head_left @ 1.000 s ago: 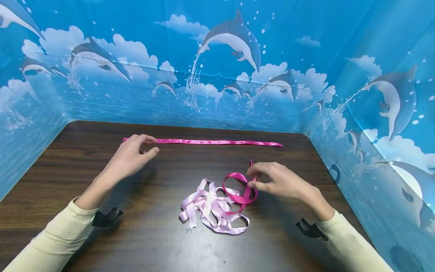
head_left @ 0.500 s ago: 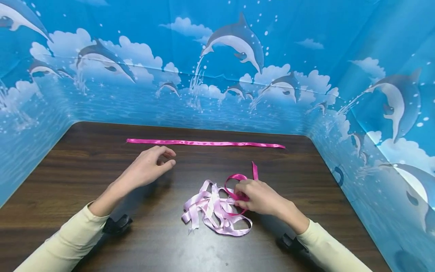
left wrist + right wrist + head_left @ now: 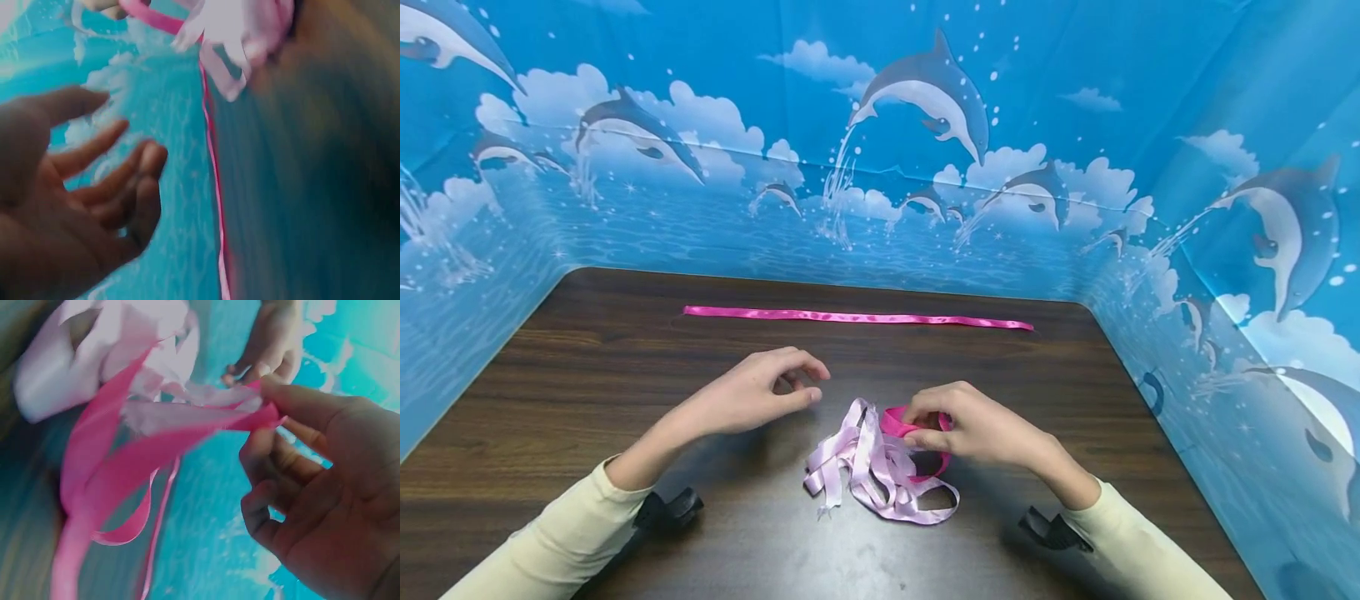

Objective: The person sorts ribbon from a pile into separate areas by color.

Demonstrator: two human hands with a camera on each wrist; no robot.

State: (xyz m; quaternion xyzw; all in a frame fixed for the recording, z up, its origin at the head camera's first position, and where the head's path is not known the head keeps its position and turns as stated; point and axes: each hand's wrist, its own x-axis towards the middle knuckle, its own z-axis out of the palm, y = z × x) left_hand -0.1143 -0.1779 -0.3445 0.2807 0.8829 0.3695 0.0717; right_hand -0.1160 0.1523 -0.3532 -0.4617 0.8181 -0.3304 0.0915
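My right hand pinches a bright pink ribbon between thumb and fingers, over the right side of a pale pink ribbon heap. In the right wrist view the bright pink ribbon hangs in loops from the fingertips, and a pale strip runs up to the same pinch; whether it is gripped too, I cannot tell. My left hand hovers left of the heap, fingers loosely bent around nothing. In the left wrist view this hand shows blurred, apart from the ribbons.
Another bright pink ribbon lies straight along the back of the dark wooden table. A blue dolphin-print sheet walls the table at the back and sides.
My left hand has come away from the straight ribbon, moving right and nearer to the heap. My right hand has moved left and taken hold of the bright pink ribbon, whose upright end has dropped from sight.
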